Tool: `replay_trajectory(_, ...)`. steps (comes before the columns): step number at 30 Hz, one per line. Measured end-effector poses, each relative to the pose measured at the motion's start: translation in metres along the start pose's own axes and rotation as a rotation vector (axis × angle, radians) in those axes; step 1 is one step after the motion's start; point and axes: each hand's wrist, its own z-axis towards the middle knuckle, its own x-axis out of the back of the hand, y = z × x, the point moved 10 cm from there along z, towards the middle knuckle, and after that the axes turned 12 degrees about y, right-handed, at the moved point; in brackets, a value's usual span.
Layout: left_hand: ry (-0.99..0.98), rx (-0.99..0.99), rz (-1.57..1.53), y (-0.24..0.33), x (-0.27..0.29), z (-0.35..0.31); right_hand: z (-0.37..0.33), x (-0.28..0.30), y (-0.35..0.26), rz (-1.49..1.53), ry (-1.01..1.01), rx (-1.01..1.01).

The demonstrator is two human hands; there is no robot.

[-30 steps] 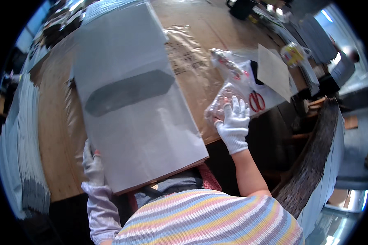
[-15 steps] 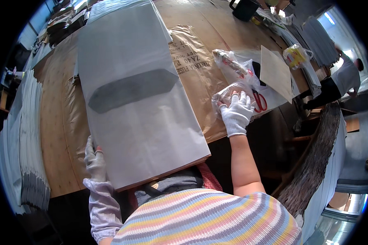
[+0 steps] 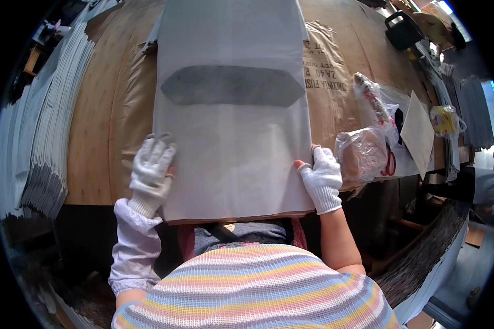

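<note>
A stack of large pale paper sheets (image 3: pixel 236 159), perhaps flat paper sacks, lies lengthwise in front of me. Across its top sheet runs a dark grey patch (image 3: pixel 233 86) with pointed ends. My left hand (image 3: pixel 152 170), in a white knit glove, rests along the stack's left edge with fingers stretched out and slightly blurred. At the right edge is my right hand (image 3: pixel 321 178), also gloved, its bare thumb tip toward the paper and its fingers extended. Neither hand visibly grips anything. Just right of that hand sits a clear plastic bag (image 3: pixel 361 153) with a pinkish-brown block inside.
Brown printed paper (image 3: pixel 332 82) covers part of the wooden table (image 3: pixel 93 137). Red-handled scissors (image 3: pixel 389 163), another plastic bag (image 3: pixel 374 104) and a pale board (image 3: pixel 417 134) lie at the right. Folded paper stacks (image 3: pixel 55 131) stand left. A dark container (image 3: pixel 404 30) is at the far right.
My right hand has left the plastic bag and come to the stack's right edge. My left hand has shifted up along the left edge. The view has turned, so the stack appears straighter.
</note>
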Motion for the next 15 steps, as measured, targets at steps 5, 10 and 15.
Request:
replay_trajectory(5,-0.077,-0.086,-0.205,0.012,-0.007,0.02,0.012,0.007,-0.007,0.173,0.025,0.002)
replay_trajectory(10,-0.122,-0.048,-0.33,-0.009,-0.002,0.018,0.026,0.018,-0.002,0.923,-0.062,0.048)
replay_trajectory(15,-0.12,-0.091,-0.196,-0.026,0.006,0.011,-0.012,0.037,-0.055,0.317,0.317,0.998)
